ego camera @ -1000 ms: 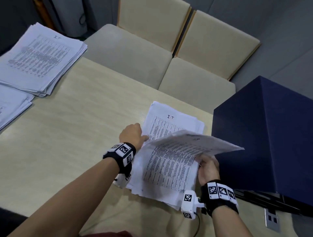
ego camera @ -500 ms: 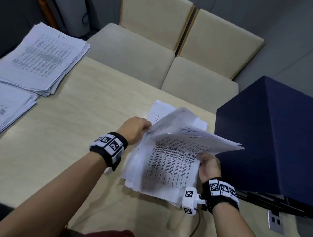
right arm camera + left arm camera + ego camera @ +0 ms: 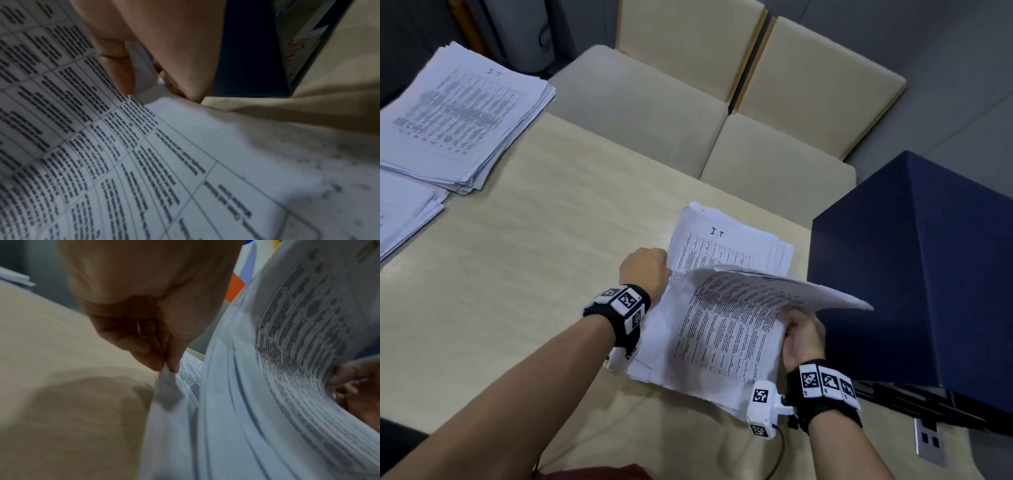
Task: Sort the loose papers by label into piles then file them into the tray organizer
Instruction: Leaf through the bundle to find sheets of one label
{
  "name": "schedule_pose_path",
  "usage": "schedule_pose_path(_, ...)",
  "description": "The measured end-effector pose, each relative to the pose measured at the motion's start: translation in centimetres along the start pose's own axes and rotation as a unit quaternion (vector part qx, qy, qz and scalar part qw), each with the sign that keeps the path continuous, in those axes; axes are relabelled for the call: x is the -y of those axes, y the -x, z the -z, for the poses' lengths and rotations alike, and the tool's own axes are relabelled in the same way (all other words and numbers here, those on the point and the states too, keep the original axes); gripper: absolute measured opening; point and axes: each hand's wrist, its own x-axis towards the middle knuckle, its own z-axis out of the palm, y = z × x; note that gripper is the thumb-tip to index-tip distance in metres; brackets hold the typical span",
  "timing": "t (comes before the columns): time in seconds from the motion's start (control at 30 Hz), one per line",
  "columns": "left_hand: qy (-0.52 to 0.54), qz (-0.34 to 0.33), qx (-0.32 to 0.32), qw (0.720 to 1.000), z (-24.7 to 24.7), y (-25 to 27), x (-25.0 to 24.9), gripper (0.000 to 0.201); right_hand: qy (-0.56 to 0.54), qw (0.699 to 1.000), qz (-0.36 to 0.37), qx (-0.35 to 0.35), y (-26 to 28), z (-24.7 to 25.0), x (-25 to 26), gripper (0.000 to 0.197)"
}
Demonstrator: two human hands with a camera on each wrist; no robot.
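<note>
A stack of printed papers [image 3: 726, 246] lies on the table [image 3: 524, 260], its top sheet marked "I.T". My left hand [image 3: 645, 270] is at the stack's left edge; in the left wrist view thumb and finger [image 3: 172, 353] pinch a sheet's corner [image 3: 167, 386]. My right hand [image 3: 799, 332] holds a bundle of sheets [image 3: 750, 308] lifted and curled up off the stack's near right side. In the right wrist view its thumb [image 3: 117, 68] and fingers pinch the bundle's edge [image 3: 144, 71]. A dark blue box [image 3: 928, 281] stands just right of the papers, with black trays [image 3: 914, 407] beneath it.
Two more paper piles lie at the table's far left: a thick one marked "I.T" [image 3: 465, 113] and another [image 3: 404, 212] in front of it. Cream chairs [image 3: 654, 102] stand beyond the far edge. A power socket [image 3: 929, 442] sits in the table near my right wrist.
My left hand lifted a sheet up toward the raised bundle, then came back down to the stack's left edge. An "I.T" page shows on top again. My right hand has barely moved.
</note>
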Motion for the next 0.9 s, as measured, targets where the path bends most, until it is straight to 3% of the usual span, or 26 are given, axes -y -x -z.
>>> schedule_pose_path(0.1,-0.110,-0.027,0.025,0.993,0.7,-0.4,0.2,0.024,0.003,1.000,0.009,0.017,0.1,0.2,0.0,0.039)
schedule_pose_path(0.17,-0.170,-0.059,0.039,0.983,1.9,-0.4,0.2,0.031,0.004,1.000,-0.004,0.020,-0.1,0.3,0.0,0.034)
schedule_pose_path(0.27,-0.189,-0.112,0.005,0.976,3.8,0.0,0.2,0.040,0.011,0.999,-0.028,0.010,-0.3,0.1,-0.2,0.022)
schedule_pose_path(0.4,0.053,-0.205,0.013,0.977,4.8,-0.1,0.9,0.038,-0.017,0.998,-0.043,0.048,-0.1,0.0,-0.1,0.025)
schedule_pose_path(0.47,0.212,-0.216,0.019,0.953,4.8,0.3,0.8,0.038,-0.034,0.997,-0.045,0.062,0.0,0.1,0.2,0.032)
schedule_pose_path(0.53,0.344,-0.201,0.071,0.914,4.6,1.1,0.5,0.032,-0.037,0.997,-0.036,0.058,0.0,0.1,0.5,0.032)
schedule_pose_path(0.6,0.418,-0.181,0.140,0.879,4.4,1.6,0.3,0.017,-0.025,0.998,-0.021,0.052,0.1,0.1,0.5,0.023)
schedule_pose_path(0.63,0.426,-0.164,0.156,0.876,4.1,1.6,0.4,0.028,-0.020,0.999,-0.018,0.045,0.1,0.2,0.4,0.021)
schedule_pose_path(0.7,0.378,-0.112,0.129,0.910,3.3,1.4,0.3,0.047,-0.020,0.999,-0.013,0.035,0.1,0.3,0.2,0.022)
schedule_pose_path(0.77,0.250,-0.031,0.028,0.967,2.2,0.9,0.4,0.026,-0.026,0.999,-0.016,0.027,0.2,0.3,0.2,0.026)
schedule_pose_path(0.8,0.183,0.006,-0.002,0.983,1.7,0.8,0.5,0.013,-0.034,0.999,-0.019,0.025,0.2,0.3,0.2,0.027)
schedule_pose_path(0.9,0.075,0.042,0.011,0.996,0.8,0.7,0.4,0.028,-0.053,0.998,-0.033,0.020,0.0,0.6,0.2,0.031)
